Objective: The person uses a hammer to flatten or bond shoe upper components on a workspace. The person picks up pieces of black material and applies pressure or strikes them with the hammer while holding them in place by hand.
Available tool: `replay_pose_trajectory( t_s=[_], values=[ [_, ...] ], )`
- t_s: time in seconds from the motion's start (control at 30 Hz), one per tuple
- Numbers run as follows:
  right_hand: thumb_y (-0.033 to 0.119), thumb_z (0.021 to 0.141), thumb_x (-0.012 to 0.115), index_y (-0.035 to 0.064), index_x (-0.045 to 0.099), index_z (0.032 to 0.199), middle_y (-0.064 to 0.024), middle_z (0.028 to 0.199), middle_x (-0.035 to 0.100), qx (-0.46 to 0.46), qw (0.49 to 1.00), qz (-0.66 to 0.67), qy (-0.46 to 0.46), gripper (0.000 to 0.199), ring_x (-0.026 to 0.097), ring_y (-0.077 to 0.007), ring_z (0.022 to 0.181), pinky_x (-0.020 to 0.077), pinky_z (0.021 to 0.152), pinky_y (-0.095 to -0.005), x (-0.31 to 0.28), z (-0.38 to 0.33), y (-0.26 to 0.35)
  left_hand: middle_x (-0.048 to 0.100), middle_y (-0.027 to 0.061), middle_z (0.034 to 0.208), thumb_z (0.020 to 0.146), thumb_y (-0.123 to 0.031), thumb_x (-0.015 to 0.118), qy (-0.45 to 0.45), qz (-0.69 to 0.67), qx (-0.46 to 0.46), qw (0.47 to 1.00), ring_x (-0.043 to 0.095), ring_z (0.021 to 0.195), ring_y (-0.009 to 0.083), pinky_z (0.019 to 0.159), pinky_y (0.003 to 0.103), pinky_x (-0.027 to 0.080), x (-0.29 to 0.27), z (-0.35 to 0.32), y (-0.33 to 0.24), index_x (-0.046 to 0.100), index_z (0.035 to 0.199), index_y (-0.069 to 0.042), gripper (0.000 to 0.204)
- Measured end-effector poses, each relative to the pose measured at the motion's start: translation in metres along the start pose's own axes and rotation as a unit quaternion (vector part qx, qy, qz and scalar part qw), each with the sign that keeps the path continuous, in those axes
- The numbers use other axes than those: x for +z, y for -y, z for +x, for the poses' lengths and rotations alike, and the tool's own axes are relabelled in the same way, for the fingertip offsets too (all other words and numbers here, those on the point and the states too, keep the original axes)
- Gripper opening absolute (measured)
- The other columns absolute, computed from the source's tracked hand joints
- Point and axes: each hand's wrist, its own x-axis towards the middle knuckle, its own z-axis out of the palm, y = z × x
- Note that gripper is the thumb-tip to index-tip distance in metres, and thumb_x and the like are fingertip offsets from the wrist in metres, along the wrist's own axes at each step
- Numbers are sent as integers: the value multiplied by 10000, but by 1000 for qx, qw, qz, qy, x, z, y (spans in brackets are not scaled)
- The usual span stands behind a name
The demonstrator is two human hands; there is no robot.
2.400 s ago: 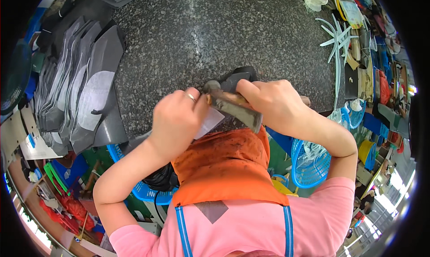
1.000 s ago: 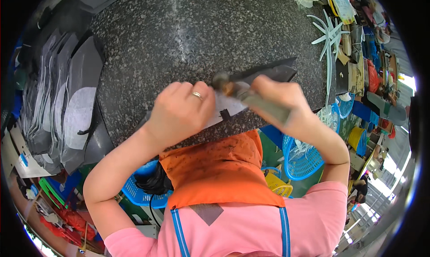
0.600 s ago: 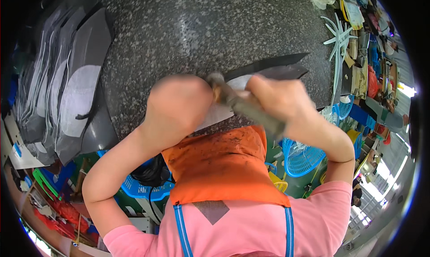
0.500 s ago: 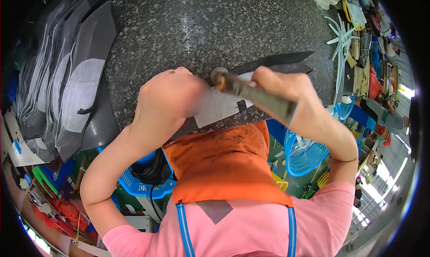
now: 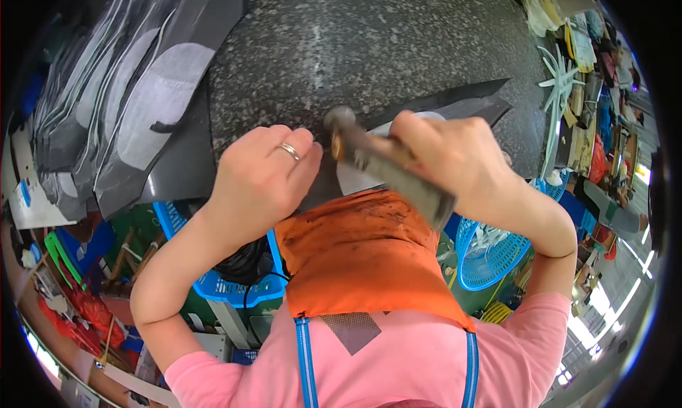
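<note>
Granite-speckled and grey, the counter (image 5: 398, 45) carries a long dark cut piece of sheet material (image 5: 455, 102) with a pale lining patch, lying near its front edge. The left hand (image 5: 263, 177), a ring on one finger, has its fingers curled and pressed down on the near end of that dark piece, pinning it flat to the counter. The right hand (image 5: 451, 156) is wrapped tight round the handle of a hammer (image 5: 376, 159), whose rounded metal head sits just above the piece, right beside the left fingertips; the tool is blurred. To the left a stack of grey and black cut pieces (image 5: 121, 95) fans over the counter's edge. An orange apron (image 5: 362, 255) hangs below the hands, with blue baskets (image 5: 490, 251) underneath.
</note>
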Motion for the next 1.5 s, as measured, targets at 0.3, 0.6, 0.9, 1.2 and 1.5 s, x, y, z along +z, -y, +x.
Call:
replay_pose_trajectory(
  t_s=[0.3,0.6,0.9,1.2,1.5],
  values=[
    [237,872,660,84,487,877,-101,641,562,29,997,-2,65,230,625,-310,611,453,488,-421,8,13,13,609,64,860,676,-51,781,-77,62,-92,991,597,787,258,672,374,480,-10,-26,2,672,848,-65,204],
    [358,924,610,63,520,832,-116,550,579,-2,994,99,-40,321,618,-333,518,494,469,-437,10,26,4,616,74,936,665,-60,772,-101,156,-1,983,605,804,258,676,365,500,4,-45,-8,681,900,-12,257],
    [54,897,684,13,634,1075,-12,778,611,136,890,382,-210,190,507,-37,680,442,590,-224,-11,-10,-14,542,177,1209,616,-140,816,17,93,-63,994,561,1070,367,931,454,452,9,29,-57,555,1248,-54,689],
    [104,936,628,9,578,975,24,669,508,235,764,427,-423,114,435,-22,528,343,463,-189,0,-56,-28,493,86,1407,684,-218,787,-279,409,37,868,410,1335,335,1090,539,311,24,211,73,549,1325,-131,689],
    [58,830,735,22,634,965,-84,943,660,122,910,324,-230,173,619,-184,818,490,700,-288,12,8,-45,576,84,949,717,-189,786,-180,421,-215,862,542,908,304,762,428,425,-53,9,41,646,1065,-59,397]
  ],
)
